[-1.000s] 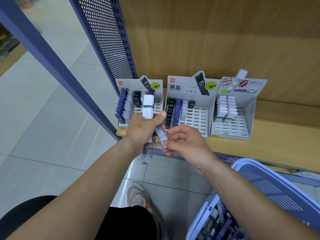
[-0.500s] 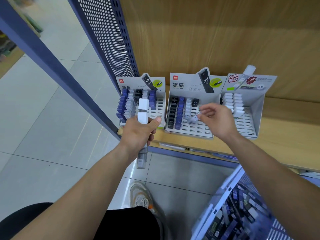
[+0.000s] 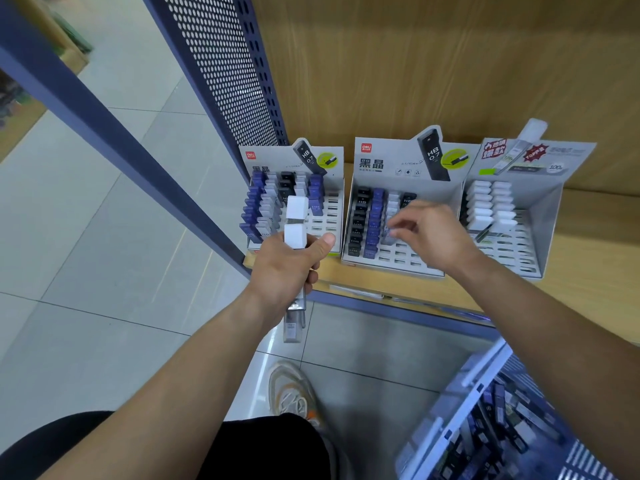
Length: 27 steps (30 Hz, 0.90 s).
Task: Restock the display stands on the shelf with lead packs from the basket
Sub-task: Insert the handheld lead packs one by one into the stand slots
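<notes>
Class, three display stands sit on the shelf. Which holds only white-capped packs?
The rightmost stand; the middle stand and left stand also hold black and blue packs.

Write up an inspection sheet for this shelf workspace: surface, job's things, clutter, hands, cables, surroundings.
Surface: wooden shelf bears three display stands side by side.
Job's things: left stand mostly filled; middle stand filled in its left columns only; right stand holds two rows of white-capped packs; basket at lower right holds many packs.
Clutter: one pack leans askew in the right stand.
Hands: left hand grips a bundle of packs; right hand is over the middle stand, fingers curled at the pale column, grip blurred.
Cables: nothing seen.
Surroundings: perforated blue panel, tiled floor, a shoe.
</notes>
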Available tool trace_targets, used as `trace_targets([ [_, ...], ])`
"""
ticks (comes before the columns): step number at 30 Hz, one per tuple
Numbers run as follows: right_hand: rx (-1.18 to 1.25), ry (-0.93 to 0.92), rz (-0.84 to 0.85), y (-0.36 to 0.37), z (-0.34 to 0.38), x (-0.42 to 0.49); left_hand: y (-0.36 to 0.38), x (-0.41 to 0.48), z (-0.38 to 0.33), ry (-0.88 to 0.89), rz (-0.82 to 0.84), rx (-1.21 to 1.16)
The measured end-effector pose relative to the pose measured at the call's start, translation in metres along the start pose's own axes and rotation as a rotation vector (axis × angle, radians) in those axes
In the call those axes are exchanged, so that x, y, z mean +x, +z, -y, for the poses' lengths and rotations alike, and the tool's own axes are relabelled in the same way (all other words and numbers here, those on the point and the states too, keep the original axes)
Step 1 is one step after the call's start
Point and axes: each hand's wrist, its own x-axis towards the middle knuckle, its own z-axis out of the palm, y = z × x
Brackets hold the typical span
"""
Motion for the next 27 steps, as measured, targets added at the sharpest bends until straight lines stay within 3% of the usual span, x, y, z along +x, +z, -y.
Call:
trace_targets([
  [3,-0.042,-0.048,0.001,0.010,0.002,-0.001,0.000,-0.001,-0.001,-0.010,-0.003,-0.004],
  [6,0.026,0.053,-0.060,0.014,0.007,-0.004,0.000,-0.002,-0.003,-0.008,0.011,0.005],
  [11,0.287,0.164,-0.232,-0.001,0.049,-0.012,0.006,-0.004,-0.004,0.030,0.116,0.062],
  [14,0.695,0.226,0.024,-0.018,0.090,-0.012,0.012,-0.008,-0.005,0.053,0.191,0.097],
  [17,0.784,0.227,0.199,-0.029,0.108,-0.010,0.018,-0.014,-0.009,0.097,0.244,0.155],
  [23,0.865,0.314,0.221,-0.041,0.104,-0.020,0.027,-0.021,-0.012,0.131,0.330,0.178],
  [27,0.927,0.406,0.055,-0.052,0.097,-0.031,0.033,-0.022,-0.013,0.113,0.369,0.181],
])
